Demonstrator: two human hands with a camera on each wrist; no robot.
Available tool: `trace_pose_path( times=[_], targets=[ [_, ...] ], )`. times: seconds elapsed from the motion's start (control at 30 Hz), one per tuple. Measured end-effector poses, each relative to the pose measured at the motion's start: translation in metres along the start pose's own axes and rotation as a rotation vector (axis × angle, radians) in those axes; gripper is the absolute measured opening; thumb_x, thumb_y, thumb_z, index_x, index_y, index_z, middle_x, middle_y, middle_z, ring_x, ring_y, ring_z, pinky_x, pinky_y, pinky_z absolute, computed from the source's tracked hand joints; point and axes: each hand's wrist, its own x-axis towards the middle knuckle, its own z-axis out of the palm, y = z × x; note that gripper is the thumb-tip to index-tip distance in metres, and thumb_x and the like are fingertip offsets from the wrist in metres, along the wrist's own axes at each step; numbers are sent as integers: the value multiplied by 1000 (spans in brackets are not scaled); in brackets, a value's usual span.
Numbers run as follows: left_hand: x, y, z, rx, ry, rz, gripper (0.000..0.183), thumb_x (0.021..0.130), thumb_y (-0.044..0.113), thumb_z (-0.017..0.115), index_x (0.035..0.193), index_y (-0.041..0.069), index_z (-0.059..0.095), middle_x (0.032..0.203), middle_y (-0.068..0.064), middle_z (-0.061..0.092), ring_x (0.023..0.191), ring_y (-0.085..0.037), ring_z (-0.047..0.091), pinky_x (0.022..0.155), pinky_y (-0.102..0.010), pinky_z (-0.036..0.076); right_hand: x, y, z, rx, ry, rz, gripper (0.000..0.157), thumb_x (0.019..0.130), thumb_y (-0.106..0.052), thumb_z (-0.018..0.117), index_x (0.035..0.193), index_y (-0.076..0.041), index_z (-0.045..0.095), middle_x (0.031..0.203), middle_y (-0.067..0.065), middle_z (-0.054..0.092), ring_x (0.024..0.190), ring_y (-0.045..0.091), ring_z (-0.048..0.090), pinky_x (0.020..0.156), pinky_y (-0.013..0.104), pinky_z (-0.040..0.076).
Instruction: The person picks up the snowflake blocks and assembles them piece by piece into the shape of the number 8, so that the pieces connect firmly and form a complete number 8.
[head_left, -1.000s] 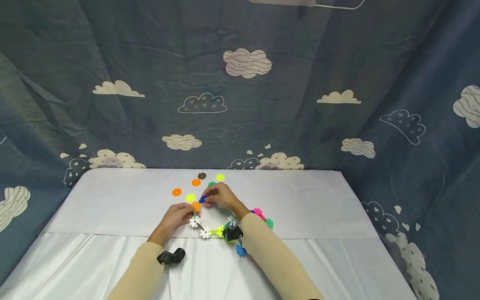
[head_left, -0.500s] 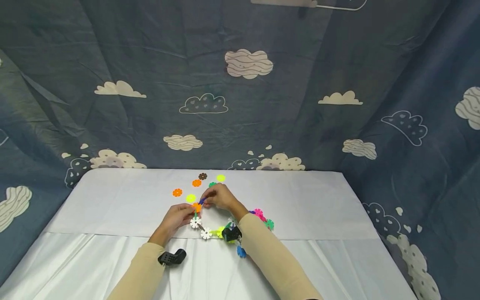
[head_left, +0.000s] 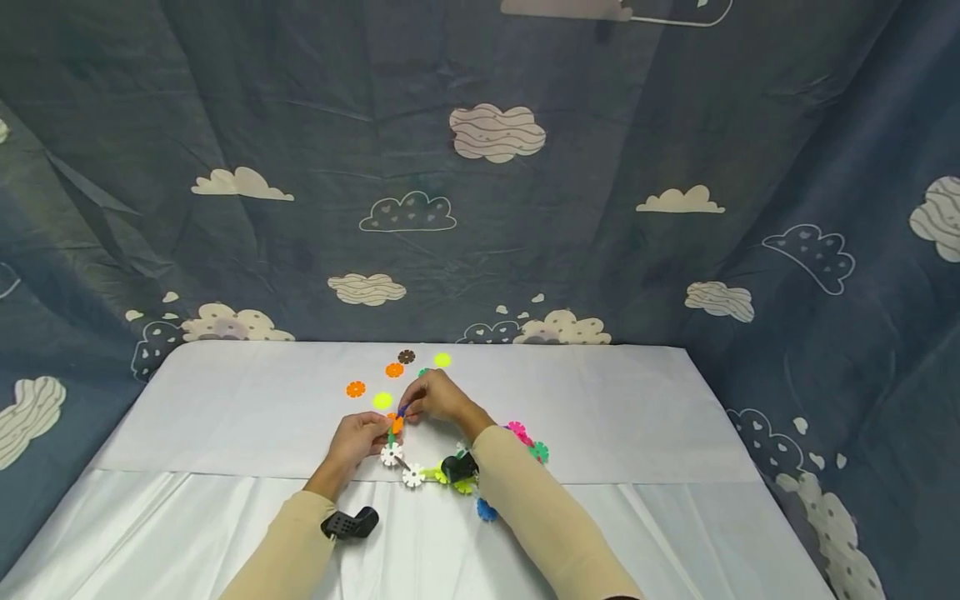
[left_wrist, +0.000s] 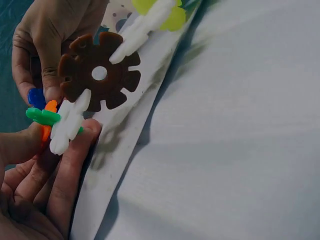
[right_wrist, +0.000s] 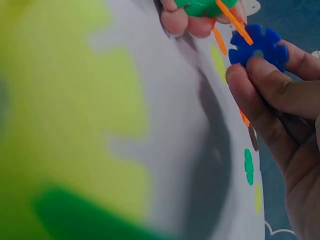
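Note:
My right hand (head_left: 435, 396) pinches a dark blue notched plastic disc (right_wrist: 259, 52) between thumb and fingers. The edge of an orange disc (right_wrist: 235, 22) meets a slot of the blue one in the right wrist view. With thumb and fingers my left hand (head_left: 356, 437) grips the orange disc at the end of a chain of linked discs. Beside it in that chain come a green disc (left_wrist: 44, 116), a white disc (left_wrist: 67, 122) and a brown disc (left_wrist: 100, 72). The chain curves on past yellow discs (head_left: 463, 487) and a light blue disc (head_left: 487, 509), partly hidden under my right forearm.
Loose discs lie beyond the hands: two orange, one of them the far-left orange disc (head_left: 356, 389), a brown disc (head_left: 407, 357), yellow discs (head_left: 382, 401) and a partly hidden green one. Pink discs (head_left: 519, 431) are right of my forearm. A cloud-patterned curtain (head_left: 525, 250) backs the white table (head_left: 622, 417).
The blue disc in my right hand has come down and left to meet the orange disc. The orange disc has turned more edge-on in the left hand.

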Motion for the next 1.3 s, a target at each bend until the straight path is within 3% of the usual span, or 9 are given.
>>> trace_pose_path(
  times=[0.17, 0.33, 0.47, 0.57, 0.7, 0.83, 1.0, 1.17, 1.3],
  targets=[
    [-1, 2, -3, 4, -52, -6, 12, 97, 7, 55, 93, -4, 60, 76, -2, 68, 65, -8, 62, 55, -19, 51, -1, 1, 3, -7, 9, -21, 9, 80, 15, 67, 82, 8, 73, 76, 14, 71, 63, 16, 67, 60, 25, 58],
    [-1, 4, -12, -30, -242, -36, 29, 99, 10, 51, 123, -8, 53, 93, -9, 72, 78, -16, 70, 66, -22, 56, -1, 3, 5, -52, 0, -108, 8, 78, 13, 71, 82, 7, 73, 83, 14, 70, 69, 7, 63, 63, 19, 54],
    [0, 6, -16, 18, -339, -32, 48, 98, 27, 55, 129, -9, 49, 95, -8, 72, 82, -18, 71, 67, -24, 55, -1, 3, 8, -73, -2, -157, 11, 75, 14, 73, 82, 6, 74, 84, 11, 66, 76, 4, 59, 68, 18, 55],
    [1, 5, -16, 67, -333, -24, 51, 96, 36, 59, 121, -8, 56, 89, -5, 72, 78, -16, 70, 63, -23, 54, -3, 2, 6, -105, 8, -135, 13, 75, 11, 75, 85, 2, 75, 87, 9, 66, 77, 5, 60, 70, 18, 54],
    [0, 1, -16, 43, -286, -53, 41, 97, 28, 57, 118, -8, 58, 85, -5, 72, 75, -15, 71, 62, -22, 55, -7, 2, -6, -169, 43, -57, 17, 76, 0, 79, 92, -5, 76, 96, 6, 67, 76, 8, 62, 65, 20, 53],
    [-3, -2, -16, -43, -275, -76, 39, 99, 22, 51, 122, -10, 52, 87, -7, 72, 77, -16, 71, 68, -25, 58, -9, 9, -25, -174, 145, 53, 20, 77, -3, 79, 96, -4, 74, 98, 8, 68, 71, 13, 63, 60, 23, 53],
    [-8, -4, -18, -169, -286, -49, 38, 100, 18, 49, 121, -14, 46, 86, -9, 70, 81, -18, 71, 73, -29, 59, -9, 12, -42, -144, 251, 149, 18, 79, -1, 77, 97, -1, 73, 96, 12, 67, 66, 17, 63, 57, 26, 54],
    [-12, -6, -17, -242, -260, -31, 36, 101, 15, 46, 122, -15, 43, 90, -9, 66, 84, -18, 70, 76, -29, 58, -5, 14, -45, -164, 253, 176, 19, 81, -4, 76, 100, -2, 73, 94, 10, 65, 69, 14, 60, 58, 24, 52],
    [-14, -4, -12, -214, -204, -46, 39, 101, 15, 46, 126, -14, 44, 94, -12, 64, 85, -20, 70, 77, -31, 58, 3, 17, -41, -208, 237, 198, 27, 81, -7, 77, 107, -4, 72, 89, 7, 64, 73, 14, 55, 62, 22, 48]
  ],
)
